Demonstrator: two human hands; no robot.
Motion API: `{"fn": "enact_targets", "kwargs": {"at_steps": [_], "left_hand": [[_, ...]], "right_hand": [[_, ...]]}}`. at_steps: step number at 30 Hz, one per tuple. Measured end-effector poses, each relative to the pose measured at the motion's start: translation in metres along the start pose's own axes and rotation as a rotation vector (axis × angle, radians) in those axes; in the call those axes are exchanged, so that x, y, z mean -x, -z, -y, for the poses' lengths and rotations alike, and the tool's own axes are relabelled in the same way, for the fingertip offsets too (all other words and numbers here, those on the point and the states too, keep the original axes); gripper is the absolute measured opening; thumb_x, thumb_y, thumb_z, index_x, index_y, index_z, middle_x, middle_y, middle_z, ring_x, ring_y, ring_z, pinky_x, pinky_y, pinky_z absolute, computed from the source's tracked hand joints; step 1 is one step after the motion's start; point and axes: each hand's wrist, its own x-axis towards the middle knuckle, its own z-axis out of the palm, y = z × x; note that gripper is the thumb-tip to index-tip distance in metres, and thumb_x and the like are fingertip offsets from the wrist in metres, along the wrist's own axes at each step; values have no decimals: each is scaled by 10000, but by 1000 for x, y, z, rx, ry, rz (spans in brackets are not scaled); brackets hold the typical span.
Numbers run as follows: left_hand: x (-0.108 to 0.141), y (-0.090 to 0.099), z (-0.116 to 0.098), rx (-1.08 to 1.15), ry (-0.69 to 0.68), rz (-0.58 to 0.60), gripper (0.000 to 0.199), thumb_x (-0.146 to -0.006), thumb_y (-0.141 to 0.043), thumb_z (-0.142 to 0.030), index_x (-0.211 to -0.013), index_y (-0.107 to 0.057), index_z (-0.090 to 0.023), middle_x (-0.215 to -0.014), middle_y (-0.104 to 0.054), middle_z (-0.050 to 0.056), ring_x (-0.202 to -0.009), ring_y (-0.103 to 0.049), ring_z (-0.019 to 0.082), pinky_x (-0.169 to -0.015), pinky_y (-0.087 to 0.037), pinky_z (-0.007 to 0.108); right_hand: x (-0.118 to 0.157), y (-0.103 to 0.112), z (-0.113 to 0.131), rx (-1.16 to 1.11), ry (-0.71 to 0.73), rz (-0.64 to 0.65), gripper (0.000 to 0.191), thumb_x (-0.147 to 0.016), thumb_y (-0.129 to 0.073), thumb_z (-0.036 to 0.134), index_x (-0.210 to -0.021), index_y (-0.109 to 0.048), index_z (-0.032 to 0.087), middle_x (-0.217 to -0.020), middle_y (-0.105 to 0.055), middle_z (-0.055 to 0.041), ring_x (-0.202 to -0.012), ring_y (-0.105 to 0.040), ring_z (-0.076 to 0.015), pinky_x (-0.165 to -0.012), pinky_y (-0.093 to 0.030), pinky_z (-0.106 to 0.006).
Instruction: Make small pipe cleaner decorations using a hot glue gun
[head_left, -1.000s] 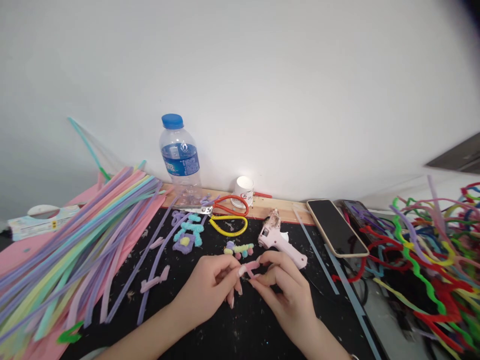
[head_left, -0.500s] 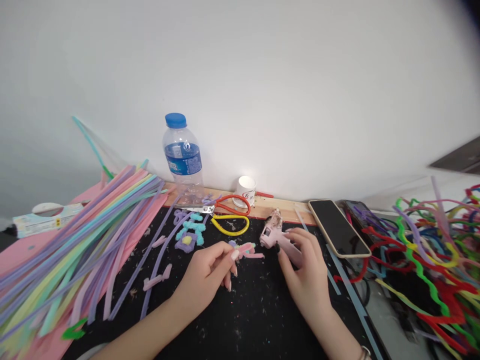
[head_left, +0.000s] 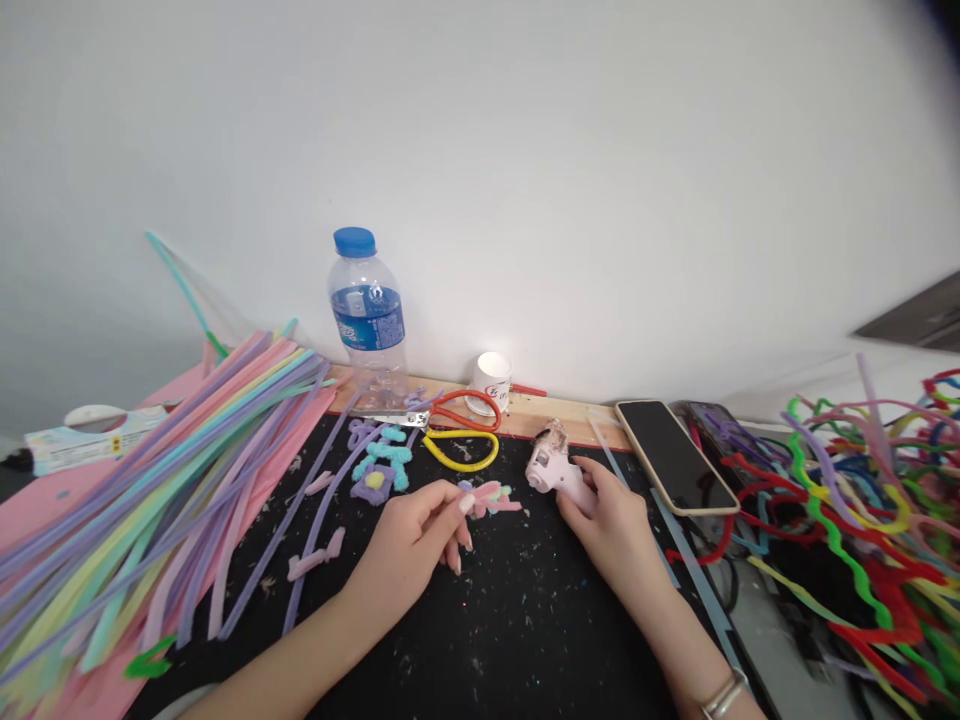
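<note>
Between the thumb and fingers of my left hand (head_left: 420, 535) is a small pipe cleaner piece (head_left: 495, 498) in pink, green and purple, its loose ends pointing right. My right hand (head_left: 611, 525) wraps round the handle of a pale pink hot glue gun (head_left: 553, 465), whose stained nozzle end points away toward the wall. Left of the glue gun lie scissors (head_left: 461, 445) with one red and one yellow handle loop. A turquoise pipe cleaner figure (head_left: 386, 455) and a purple flower with a yellow centre (head_left: 373, 483) rest beyond my left hand.
A plastic bottle (head_left: 367, 320) and a paper cup (head_left: 491, 382) stand near the wall. At left, many straight pipe cleaners (head_left: 172, 480) lie on pink sheets. On the right are a phone (head_left: 675, 455) and a tangle of coloured pipe cleaners (head_left: 877, 520). A black mat (head_left: 480, 640) covers the middle.
My right hand has closed round the glue gun's handle, and the gun has turned slightly and shifted a little. My left hand keeps its pinch on the pipe cleaner piece, nearly still.
</note>
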Motion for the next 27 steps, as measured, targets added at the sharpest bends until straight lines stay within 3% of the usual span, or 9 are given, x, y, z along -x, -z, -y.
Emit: {"fn": "enact_targets", "kwargs": {"at_steps": [5, 12, 19, 27], "left_hand": [[2, 0, 1, -47, -16, 9, 320, -935, -332, -401, -745, -471, -185, -565, -532, -45, -424, -495, 91, -462, -400, 202], [1, 1, 0, -122, 8, -34, 305, -919, -367, -378, -696, -449, -188, -513, -517, -58, -385, -469, 82, -426, -372, 189], [-2, 2, 3, -46, 57, -35, 284, -902, -387, -361, -683, -438, -187, -508, -530, -57, -364, -471, 80, -407, -370, 185], [-1, 1, 1, -17, 75, -20, 315, -894, -400, -393, -662, -436, -182, -487, -517, -59, -356, -463, 73, -393, -359, 173]], "right_hand": [[1, 11, 12, -233, -19, -25, 263, -741, -536, 179, -994, -605, 157, -823, -683, -42, -680, -638, -196, -625, -482, -279], [9, 11, 10, -592, 81, 82, 216, -776, -591, 276, -949, -601, 147, -854, -682, -66, -781, -638, -214, -686, -506, -284], [13, 12, 18, -650, 119, 328, 187, -765, -606, 328, -686, -559, 165, -660, -601, -27, -651, -591, -194, -617, -491, -278], [13, 11, 22, -622, 146, 368, 214, -772, -602, 328, -641, -541, 169, -626, -564, -15, -652, -584, -190, -631, -489, -275]]}}
